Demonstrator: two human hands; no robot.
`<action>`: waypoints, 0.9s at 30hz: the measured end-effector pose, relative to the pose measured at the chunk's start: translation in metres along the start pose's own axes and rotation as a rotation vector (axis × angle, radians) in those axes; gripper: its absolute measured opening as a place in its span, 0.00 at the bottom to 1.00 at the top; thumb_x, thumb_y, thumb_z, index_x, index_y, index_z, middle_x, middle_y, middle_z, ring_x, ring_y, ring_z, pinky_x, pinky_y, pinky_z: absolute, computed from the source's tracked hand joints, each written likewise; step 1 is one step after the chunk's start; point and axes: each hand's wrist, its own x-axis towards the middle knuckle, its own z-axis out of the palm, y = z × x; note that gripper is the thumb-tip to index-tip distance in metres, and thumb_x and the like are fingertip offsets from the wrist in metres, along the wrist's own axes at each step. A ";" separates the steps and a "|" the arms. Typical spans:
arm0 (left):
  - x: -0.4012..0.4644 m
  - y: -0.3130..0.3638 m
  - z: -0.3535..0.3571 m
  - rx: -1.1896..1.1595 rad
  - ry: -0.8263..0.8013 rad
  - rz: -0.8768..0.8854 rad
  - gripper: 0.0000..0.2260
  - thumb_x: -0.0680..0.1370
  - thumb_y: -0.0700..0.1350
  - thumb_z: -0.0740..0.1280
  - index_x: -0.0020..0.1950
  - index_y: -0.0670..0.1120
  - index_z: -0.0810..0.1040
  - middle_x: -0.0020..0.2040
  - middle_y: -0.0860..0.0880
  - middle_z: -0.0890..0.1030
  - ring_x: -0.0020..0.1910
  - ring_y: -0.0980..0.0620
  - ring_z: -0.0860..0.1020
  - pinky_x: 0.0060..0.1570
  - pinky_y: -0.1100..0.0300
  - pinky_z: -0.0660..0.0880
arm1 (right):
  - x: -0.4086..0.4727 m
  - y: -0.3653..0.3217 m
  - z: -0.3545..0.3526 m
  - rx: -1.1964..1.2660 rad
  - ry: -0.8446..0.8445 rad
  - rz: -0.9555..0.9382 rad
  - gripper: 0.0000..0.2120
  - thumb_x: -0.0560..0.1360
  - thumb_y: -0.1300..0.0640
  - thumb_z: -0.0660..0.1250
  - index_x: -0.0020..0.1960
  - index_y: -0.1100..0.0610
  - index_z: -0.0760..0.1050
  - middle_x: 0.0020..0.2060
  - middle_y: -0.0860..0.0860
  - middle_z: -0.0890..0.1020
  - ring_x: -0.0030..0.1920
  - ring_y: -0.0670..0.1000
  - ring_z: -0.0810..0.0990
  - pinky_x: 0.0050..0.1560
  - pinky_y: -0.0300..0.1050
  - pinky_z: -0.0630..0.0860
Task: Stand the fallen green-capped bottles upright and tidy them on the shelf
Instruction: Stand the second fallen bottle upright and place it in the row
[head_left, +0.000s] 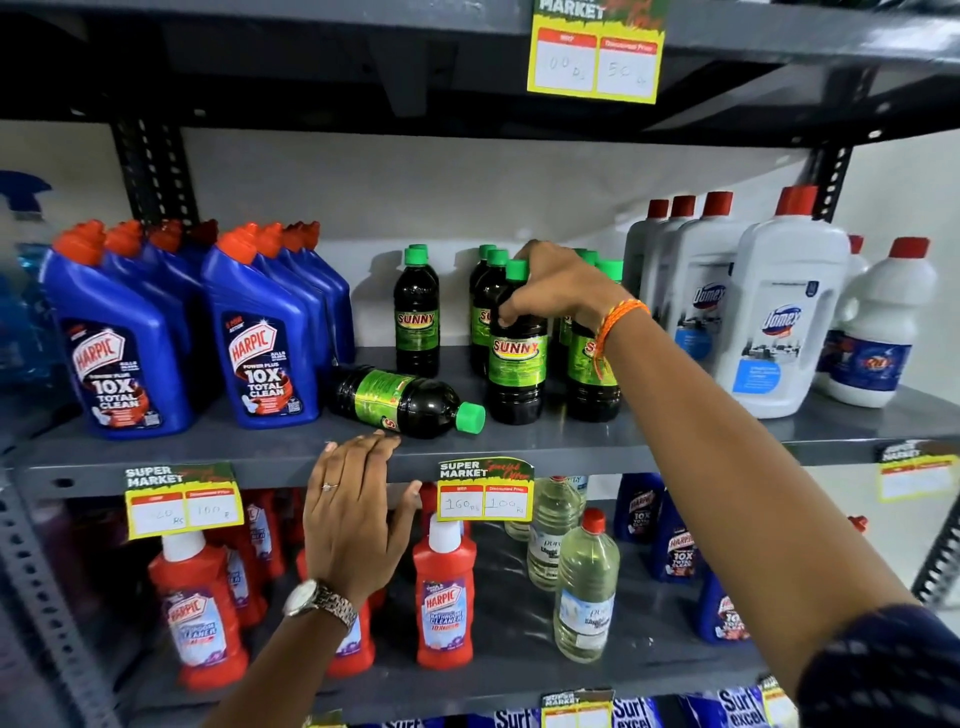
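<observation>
Left hand (356, 512), open and empty, is hovering nearest the fallen bottle (402, 397), cap pointing right; right hand (558, 288) is clasping 1 upright bottle (517, 358).

On the middle shelf (571, 447), one Sunny bottle (402, 397) lies on its side at frame centre, before an upright one (416, 317). Right of it stand more Sunny bottles (517, 358); Harpic bottles (260, 338) stand left, Domex bottles (779, 317) far right.
</observation>
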 end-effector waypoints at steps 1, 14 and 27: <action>0.000 0.000 0.000 0.001 -0.001 0.001 0.22 0.80 0.55 0.58 0.67 0.42 0.76 0.63 0.43 0.80 0.65 0.43 0.73 0.75 0.47 0.61 | 0.000 -0.001 -0.002 0.020 -0.027 -0.002 0.37 0.64 0.52 0.80 0.69 0.61 0.69 0.60 0.55 0.78 0.58 0.57 0.78 0.59 0.54 0.78; 0.001 -0.001 -0.011 -0.037 -0.064 0.041 0.23 0.81 0.55 0.60 0.71 0.44 0.74 0.65 0.45 0.79 0.67 0.45 0.74 0.78 0.50 0.58 | 0.001 0.000 0.003 0.033 -0.012 -0.012 0.41 0.67 0.48 0.80 0.72 0.61 0.65 0.64 0.58 0.76 0.60 0.58 0.76 0.61 0.51 0.76; -0.008 -0.055 -0.039 0.095 -0.150 0.047 0.26 0.80 0.54 0.62 0.75 0.43 0.69 0.71 0.44 0.75 0.72 0.43 0.71 0.80 0.48 0.56 | -0.054 -0.055 0.102 -0.134 -0.196 -0.125 0.37 0.75 0.32 0.62 0.64 0.65 0.71 0.57 0.62 0.80 0.58 0.63 0.79 0.52 0.51 0.76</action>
